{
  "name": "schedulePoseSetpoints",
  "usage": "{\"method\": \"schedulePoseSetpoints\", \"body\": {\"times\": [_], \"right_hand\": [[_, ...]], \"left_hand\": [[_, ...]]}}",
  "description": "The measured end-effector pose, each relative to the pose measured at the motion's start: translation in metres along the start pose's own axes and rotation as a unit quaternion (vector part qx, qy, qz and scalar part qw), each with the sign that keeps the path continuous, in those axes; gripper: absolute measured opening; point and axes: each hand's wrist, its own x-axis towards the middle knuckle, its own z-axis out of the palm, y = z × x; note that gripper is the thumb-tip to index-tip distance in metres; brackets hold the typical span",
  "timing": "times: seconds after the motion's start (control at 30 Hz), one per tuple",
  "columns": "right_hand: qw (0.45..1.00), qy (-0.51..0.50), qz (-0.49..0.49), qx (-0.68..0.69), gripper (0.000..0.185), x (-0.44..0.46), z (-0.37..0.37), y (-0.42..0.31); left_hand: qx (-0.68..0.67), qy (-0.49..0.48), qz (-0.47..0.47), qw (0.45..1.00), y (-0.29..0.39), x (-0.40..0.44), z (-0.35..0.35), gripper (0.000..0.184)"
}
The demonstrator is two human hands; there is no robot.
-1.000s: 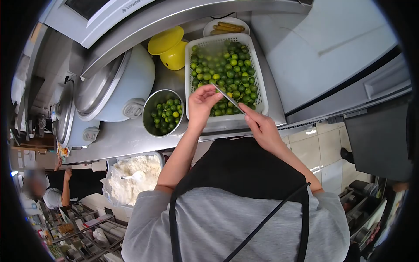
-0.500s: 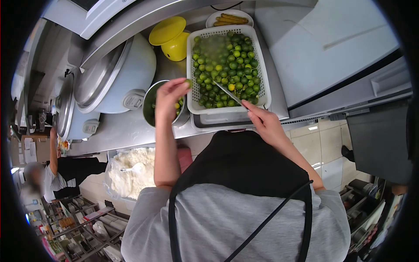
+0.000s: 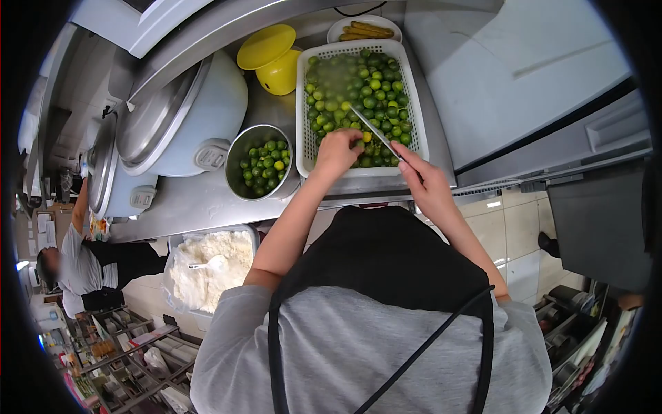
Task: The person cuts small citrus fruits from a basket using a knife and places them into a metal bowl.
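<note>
A white perforated basket (image 3: 301,117) holds many small green limes (image 3: 369,103), with a yellowish one among them. My left hand (image 3: 336,154) reaches over the basket's near side, its fingers curled down among the limes. Whether a lime is between those fingertips is hidden. In my right hand (image 3: 426,178) is a knife (image 3: 374,131), gripped by its handle at the basket's near right corner. The blade slants up and left over the limes. Left of the basket stands a round metal pot (image 3: 232,165) with more limes in it.
Behind the pot are a yellow container (image 3: 279,72) and large rice cookers (image 3: 224,96). A plate (image 3: 334,33) of brown sticks sits behind the basket. Below the counter is a tub of white rice-like grains (image 3: 231,259) with a scoop. Another person (image 3: 86,262) stands far left.
My left hand has moved right from above the pot, where it held a lime, to the limes in the basket. The knife and right hand have shifted slightly right.
</note>
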Motion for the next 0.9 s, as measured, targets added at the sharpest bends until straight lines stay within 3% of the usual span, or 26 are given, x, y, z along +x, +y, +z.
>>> {"method": "schedulePoseSetpoints", "body": {"times": [0.03,0.1,0.17,0.23,0.27,0.6,0.7,0.8,0.9], "right_hand": [[1.0,0.0,0.0,0.001,0.032,0.0,0.0,0.0],[0.999,0.025,-0.024,0.022,0.032,-0.002,-0.001,0.002],[0.999,0.02,-0.022,0.027,0.032,-0.004,0.0,0.002],[0.999,0.02,-0.018,0.029,0.032,-0.006,0.001,0.005],[0.999,0.017,-0.028,0.029,0.032,-0.008,0.004,0.008],[0.999,-0.033,-0.03,0.009,0.032,-0.012,0.013,0.007],[0.999,-0.011,-0.048,0.009,0.032,-0.008,0.017,0.008],[0.999,0.0,-0.004,-0.044,0.032,0.0,0.014,0.001],[1.0,0.016,0.002,-0.005,0.032,0.008,0.007,0.001]], "left_hand": [[0.001,-0.001,0.0,1.0,-0.001,0.0,-0.002,0.028],[-0.315,0.045,-0.037,0.947,-0.004,-0.004,-0.008,0.027],[-0.362,0.009,-0.055,0.93,-0.002,-0.012,-0.022,0.03],[-0.561,0.002,-0.092,0.823,0.006,-0.021,-0.031,0.034],[-0.598,0.027,-0.107,0.794,0.014,-0.025,-0.035,0.035],[-0.591,0.122,-0.069,0.795,0.01,-0.031,-0.031,0.021],[-0.598,0.114,-0.069,0.79,0.01,-0.033,-0.027,0.022],[-0.568,0.033,-0.038,0.821,0.022,-0.041,-0.015,0.026],[-0.566,0.025,-0.05,0.822,0.032,-0.041,-0.013,0.027]]}}
